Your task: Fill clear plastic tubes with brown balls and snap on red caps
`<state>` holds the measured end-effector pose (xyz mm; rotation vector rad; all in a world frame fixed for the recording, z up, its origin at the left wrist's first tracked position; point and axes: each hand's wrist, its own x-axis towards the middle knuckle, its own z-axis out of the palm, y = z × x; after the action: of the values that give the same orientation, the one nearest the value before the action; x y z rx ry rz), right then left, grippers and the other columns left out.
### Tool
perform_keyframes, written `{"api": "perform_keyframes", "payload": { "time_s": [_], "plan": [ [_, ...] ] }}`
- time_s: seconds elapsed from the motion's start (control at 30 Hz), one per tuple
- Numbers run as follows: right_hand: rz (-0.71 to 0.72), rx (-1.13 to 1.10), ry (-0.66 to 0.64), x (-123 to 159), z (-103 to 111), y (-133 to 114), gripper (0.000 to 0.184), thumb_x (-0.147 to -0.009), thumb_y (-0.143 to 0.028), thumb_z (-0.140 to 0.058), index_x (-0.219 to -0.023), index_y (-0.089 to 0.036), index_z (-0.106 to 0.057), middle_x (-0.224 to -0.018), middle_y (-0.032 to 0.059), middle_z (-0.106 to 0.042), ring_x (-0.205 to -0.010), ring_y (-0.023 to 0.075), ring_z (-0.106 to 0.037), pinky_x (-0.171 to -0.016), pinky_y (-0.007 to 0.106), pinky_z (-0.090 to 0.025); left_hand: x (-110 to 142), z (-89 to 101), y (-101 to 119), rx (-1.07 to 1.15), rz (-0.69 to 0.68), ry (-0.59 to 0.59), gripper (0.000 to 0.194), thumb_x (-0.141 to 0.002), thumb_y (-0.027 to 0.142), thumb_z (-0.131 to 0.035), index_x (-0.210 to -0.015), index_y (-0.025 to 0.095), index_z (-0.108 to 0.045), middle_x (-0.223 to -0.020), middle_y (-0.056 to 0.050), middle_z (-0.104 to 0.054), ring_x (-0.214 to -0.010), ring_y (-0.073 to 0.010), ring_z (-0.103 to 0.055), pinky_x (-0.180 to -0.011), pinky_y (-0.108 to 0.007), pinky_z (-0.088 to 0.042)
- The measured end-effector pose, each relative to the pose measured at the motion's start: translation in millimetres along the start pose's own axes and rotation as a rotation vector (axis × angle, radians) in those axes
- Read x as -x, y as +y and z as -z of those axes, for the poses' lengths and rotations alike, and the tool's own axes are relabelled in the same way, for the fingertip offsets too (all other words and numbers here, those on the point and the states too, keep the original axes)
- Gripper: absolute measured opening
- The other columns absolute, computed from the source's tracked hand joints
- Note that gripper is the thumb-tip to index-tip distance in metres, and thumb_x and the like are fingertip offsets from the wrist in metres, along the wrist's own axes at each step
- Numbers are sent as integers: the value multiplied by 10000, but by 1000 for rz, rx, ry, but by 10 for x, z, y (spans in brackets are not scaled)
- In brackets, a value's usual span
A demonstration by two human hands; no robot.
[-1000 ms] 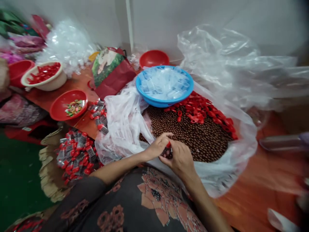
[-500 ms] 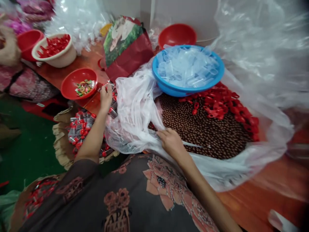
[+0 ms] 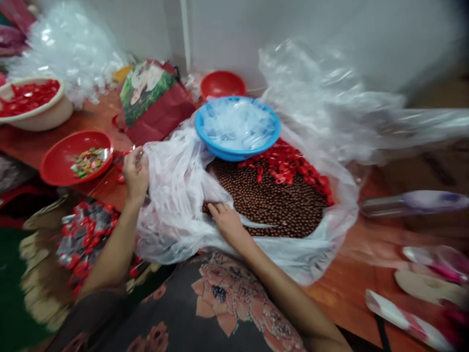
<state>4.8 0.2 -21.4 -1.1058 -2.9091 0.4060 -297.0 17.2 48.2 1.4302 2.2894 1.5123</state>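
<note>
Left hand [image 3: 136, 173]: fingers curled, blurred; whether they pinch anything, cannot tell. Just beside its fingers, small red-topped containers [image 3: 120, 168], probably a few. Left of this grip, a red bowl [image 3: 51, 164] with small coloured pieces [image 3: 88, 162]; below, beside the forearm, a heap of red-and-clear containers [image 3: 90, 232].

Right hand [image 3: 229, 225]: palm down at the white plastic sheet [image 3: 176, 195], fingers extended, thumb hidden; pinch cannot be told. Brown beads [image 3: 271, 208] spread beyond and right of it. Farther off, red pieces [image 3: 289, 164] on the beads, near a blue bowl [image 3: 234, 155] of clear pieces [image 3: 238, 122].
</note>
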Motion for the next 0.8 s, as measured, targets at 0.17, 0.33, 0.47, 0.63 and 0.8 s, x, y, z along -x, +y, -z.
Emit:
{"api": "perform_keyframes", "payload": {
  "time_s": [0.17,0.33,0.47,0.63,0.8],
  "plan": [
    [-65,-16,-52,-8,80,39,369,-954,-165,-414,-1302,-180,-535,-1123,127,-645,-968,246,-607,-732,326,-488,12,-358,617,153,-248,-300,321,-909,410,-520,-1049,173,-686,-1052,-58,-684,-967,-180,-630,-863,-287,-485],
    [-46,-192,43,138,243,126,345,-961,-223,-445,-1270,-280,-590,-1050,63,-677,-913,204,-624,-761,296,-488,-1,-976,1009,52,-317,-885,364,-906,419,-503,-1060,160,-708,-1068,-81,-721,-959,-210,-658,-859,-306,-484],
    [-173,-354,216,405,481,528,411,-982,-212,-387,-1363,-285,-521,-1149,73,-649,-1055,201,-598,-922,333,-474,335,-1181,1171,26,-658,-1265,301,-931,364,-499,-1031,175,-710,-1051,-82,-712,-956,-187,-641,-863,-294,-458],
    [-386,-179,415,1045,603,1087,539,-941,-347,-525,-1432,-151,-423,-1396,180,-502,-1304,299,-445,-1071,479,-383,1035,-986,1079,-13,-894,-1399,378,-953,453,-472,-1072,161,-679,-969,-95,-663,-898,-182,-592,-799,-289,-436],
    [-157,-128,-48,1788,467,953,647,-833,-507,-648,-1387,-222,-473,-1233,100,-645,-1220,325,-503,-1070,557,-351,1443,-665,852,-191,-911,-1555,489,-920,563,-467,-1146,164,-634,-920,-81,-608,-865,-204,-540,-768,-308,-408]
  ]
}}
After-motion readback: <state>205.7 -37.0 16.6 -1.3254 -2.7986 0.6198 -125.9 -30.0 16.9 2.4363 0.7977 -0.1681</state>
